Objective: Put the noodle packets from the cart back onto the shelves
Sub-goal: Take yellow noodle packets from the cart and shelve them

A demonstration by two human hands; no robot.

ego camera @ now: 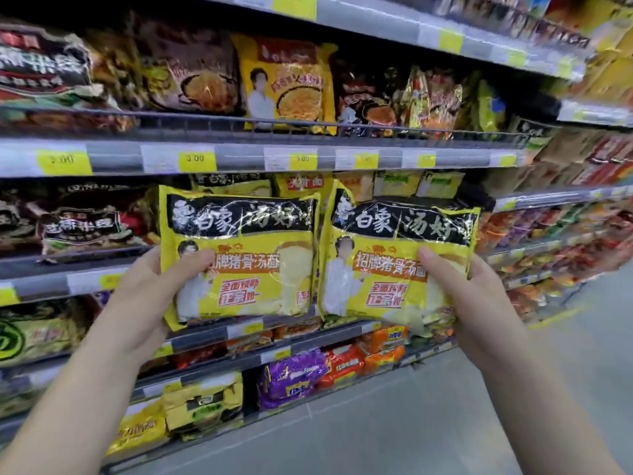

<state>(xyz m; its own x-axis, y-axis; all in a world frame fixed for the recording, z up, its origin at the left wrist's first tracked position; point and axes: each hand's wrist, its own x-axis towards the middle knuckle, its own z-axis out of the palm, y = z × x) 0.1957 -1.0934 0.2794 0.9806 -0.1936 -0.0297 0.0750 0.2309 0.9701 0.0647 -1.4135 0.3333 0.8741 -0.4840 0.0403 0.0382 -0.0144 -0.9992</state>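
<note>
The left hand (pixel 144 289) grips one shiny yellow plastic noodle packet (pixel 239 255); the right hand (pixel 479 296) grips another yellow noodle packet (pixel 397 262). Both are held near the grey metal shelf (pixel 239 332). Next, I think, push them onto it.

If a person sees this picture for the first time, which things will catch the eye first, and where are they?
First come the two matching yellow noodle packets held up side by side in the middle: the left packet in the left hand, the right packet in the right hand. Behind them, shelves crowded with noodle bags fill the view, with yellow price tags along the rails.
</note>
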